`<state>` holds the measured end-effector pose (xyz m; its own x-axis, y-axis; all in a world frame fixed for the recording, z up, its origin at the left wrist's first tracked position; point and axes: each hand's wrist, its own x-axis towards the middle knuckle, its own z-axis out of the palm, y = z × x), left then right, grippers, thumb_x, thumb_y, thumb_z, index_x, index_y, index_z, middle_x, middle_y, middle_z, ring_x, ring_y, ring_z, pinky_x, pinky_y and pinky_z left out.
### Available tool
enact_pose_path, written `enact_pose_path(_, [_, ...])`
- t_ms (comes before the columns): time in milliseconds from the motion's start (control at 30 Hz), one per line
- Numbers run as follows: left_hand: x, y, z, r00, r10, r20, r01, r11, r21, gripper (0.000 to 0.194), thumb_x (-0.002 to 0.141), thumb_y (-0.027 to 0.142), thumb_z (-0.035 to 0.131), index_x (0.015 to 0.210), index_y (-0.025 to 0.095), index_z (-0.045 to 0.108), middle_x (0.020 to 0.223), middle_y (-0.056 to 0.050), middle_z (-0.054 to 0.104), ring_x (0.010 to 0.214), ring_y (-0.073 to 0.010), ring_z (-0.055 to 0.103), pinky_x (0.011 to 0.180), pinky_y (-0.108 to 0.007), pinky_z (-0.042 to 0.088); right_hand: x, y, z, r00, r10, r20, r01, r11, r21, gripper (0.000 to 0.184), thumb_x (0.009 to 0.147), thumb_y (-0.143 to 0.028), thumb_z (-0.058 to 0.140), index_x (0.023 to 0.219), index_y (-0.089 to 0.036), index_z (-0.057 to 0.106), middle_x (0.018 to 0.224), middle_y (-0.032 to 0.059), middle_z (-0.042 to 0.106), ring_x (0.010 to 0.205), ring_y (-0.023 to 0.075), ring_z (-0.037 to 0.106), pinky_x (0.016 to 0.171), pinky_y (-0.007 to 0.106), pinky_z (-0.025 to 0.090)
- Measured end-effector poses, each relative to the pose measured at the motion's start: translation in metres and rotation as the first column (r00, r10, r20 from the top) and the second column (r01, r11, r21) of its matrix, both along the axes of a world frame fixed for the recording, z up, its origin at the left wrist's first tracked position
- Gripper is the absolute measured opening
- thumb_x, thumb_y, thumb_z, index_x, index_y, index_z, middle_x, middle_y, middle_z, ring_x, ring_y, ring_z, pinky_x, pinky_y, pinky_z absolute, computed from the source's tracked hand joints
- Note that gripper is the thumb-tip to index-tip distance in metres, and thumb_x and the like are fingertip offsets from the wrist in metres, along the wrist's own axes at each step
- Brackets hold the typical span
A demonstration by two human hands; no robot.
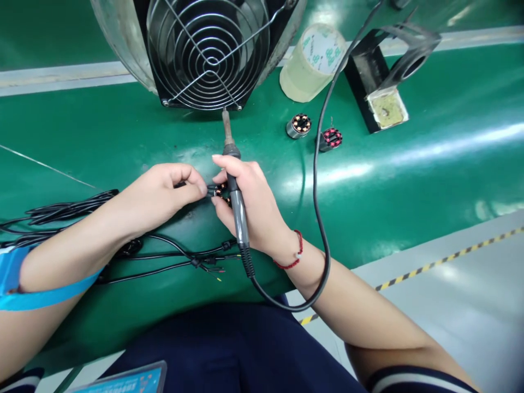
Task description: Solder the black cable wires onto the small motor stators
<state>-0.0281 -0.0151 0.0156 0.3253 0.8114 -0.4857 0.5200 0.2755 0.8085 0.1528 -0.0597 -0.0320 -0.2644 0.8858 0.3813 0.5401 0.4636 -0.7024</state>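
Note:
My right hand (260,210) is closed around a soldering iron (238,215), whose tip points away from me toward the fan grille. The fingers of this same hand also pinch a small round motor stator (220,191) with copper windings, partly hidden behind the iron. Close against the stator, my left hand (170,188) has thumb and forefinger pressed together on the end of a thin black cable (210,191). Most of that cable is covered by the hand. Several black cables (164,255) with bared coloured wire ends lie below my left hand.
A fan with a wire grille (210,63) stands at the back. To its right are a big tape roll (301,71), a copper-wound stator (298,126), a red-wound stator (331,140) and an iron stand (368,82) with a sponge (387,109). The iron's cord (317,180) loops over my right forearm.

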Motion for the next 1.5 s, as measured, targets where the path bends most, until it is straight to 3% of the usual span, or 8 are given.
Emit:
enact_pose_path(433, [-0.003, 0.0, -0.005, 0.998, 0.02, 0.064, -0.018, 0.999, -0.027, 0.02, 0.078, 0.035, 0.062, 0.068, 0.019, 0.069, 0.067, -0.001, 0.065, 0.059, -0.0126, 0.05, 0.055, -0.025, 0.037, 0.001, 0.0, 0.006, 0.999, -0.043, 0.03, 0.046, 0.995, -0.092, 0.04, 0.092, -0.017, 0.05, 0.13, -0.028, 0.054, 0.095, 0.0012, 0.072, 0.096, 0.0223, 0.065, 0.094, 0.042, 0.052])
enact_pose_path(633, [0.002, -0.007, -0.006, 0.963, -0.248, -0.105, 0.264, 0.943, 0.201, 0.023, 0.085, 0.037, 0.055, 0.073, 0.021, 0.065, 0.071, -0.001, 0.068, 0.065, -0.0161, 0.057, 0.064, -0.029, 0.042, -0.004, 0.0, 0.003, 0.993, -0.101, -0.055, 0.094, 0.988, -0.12, 0.038, 0.09, -0.015, 0.051, 0.126, -0.029, 0.054, 0.094, 0.0, 0.072, 0.097, 0.0211, 0.067, 0.095, 0.041, 0.054])
enact_pose_path(800, [0.0, -0.012, -0.003, 0.967, -0.072, -0.245, 0.163, 0.913, 0.373, 0.033, 0.087, 0.045, 0.056, 0.105, 0.019, 0.065, 0.091, -0.004, 0.065, 0.073, -0.0174, 0.055, 0.068, -0.032, 0.043, 0.0, 0.0, -0.002, 0.972, -0.128, -0.195, 0.106, 0.987, -0.121, 0.042, 0.094, -0.016, 0.048, 0.135, -0.027, 0.048, 0.104, 0.0029, 0.07, 0.097, 0.0196, 0.067, 0.096, 0.041, 0.055])
enact_pose_path(1000, [-0.014, 0.002, 0.027, 0.981, 0.15, -0.122, -0.098, 0.93, 0.355, 0.03, 0.081, 0.042, 0.065, 0.103, 0.021, 0.06, 0.074, 0.003, 0.052, 0.058, -0.013, 0.042, 0.056, -0.03, 0.034, 0.006, -0.003, 0.001, 0.999, -0.042, -0.033, 0.038, 0.993, -0.114, 0.054, 0.086, -0.016, 0.058, 0.138, -0.025, 0.049, 0.117, 0.0095, 0.069, 0.108, 0.0276, 0.064, 0.096, 0.051, 0.055])
enact_pose_path(1133, [-0.043, 0.012, 0.066, 0.979, 0.114, -0.167, -0.055, 0.944, 0.326, 0.016, 0.083, 0.034, 0.063, 0.089, 0.019, 0.063, 0.066, 0.003, 0.051, 0.059, -0.0108, 0.039, 0.059, -0.029, 0.031, 0.011, -0.003, 0.002, 0.991, -0.125, 0.053, 0.131, 0.984, -0.123, 0.047, 0.087, -0.019, 0.058, 0.134, -0.021, 0.055, 0.107, 0.01, 0.07, 0.095, 0.0276, 0.062, 0.088, 0.05, 0.056])
enact_pose_path(1233, [-0.083, 0.014, 0.081, 0.885, 0.041, -0.464, 0.098, 0.957, 0.272, 0.025, 0.086, 0.038, 0.059, 0.099, 0.017, 0.067, 0.064, 0.004, 0.051, 0.059, -0.0102, 0.041, 0.064, -0.028, 0.032, 0.017, -0.002, 0.003, 0.972, -0.216, 0.092, 0.227, 0.966, -0.127, 0.047, 0.088, -0.024, 0.06, 0.135, -0.021, 0.054, 0.106, 0.01, 0.069, 0.094, 0.028, 0.061, 0.088, 0.05, 0.055])
enact_pose_path(1367, [-0.132, 0.002, 0.066, 0.628, -0.149, -0.764, 0.234, 0.972, 0.002, 0.043, 0.084, 0.045, 0.06, 0.118, 0.018, 0.067, 0.085, -0.001, 0.063, 0.068, -0.0158, 0.053, 0.066, -0.027, 0.036, 0.024, -0.003, 0.009, 0.942, -0.277, 0.188, 0.305, 0.941, -0.145, 0.047, 0.089, -0.029, 0.06, 0.135, -0.021, 0.054, 0.106, 0.0106, 0.069, 0.096, 0.0292, 0.062, 0.09, 0.051, 0.055])
enact_pose_path(1500, [-0.152, -0.016, 0.045, 0.621, -0.241, -0.746, 0.278, 0.957, -0.078, 0.028, 0.091, 0.037, 0.053, 0.104, 0.017, 0.068, 0.088, -0.004, 0.063, 0.074, -0.0187, 0.056, 0.069, -0.027, 0.038, 0.024, -0.004, 0.01, 0.938, -0.292, 0.188, 0.331, 0.914, -0.233, 0.05, 0.088, -0.036, 0.063, 0.135, -0.019, 0.054, 0.107, 0.0121, 0.071, 0.095, 0.0303, 0.068, 0.089, 0.054, 0.057])
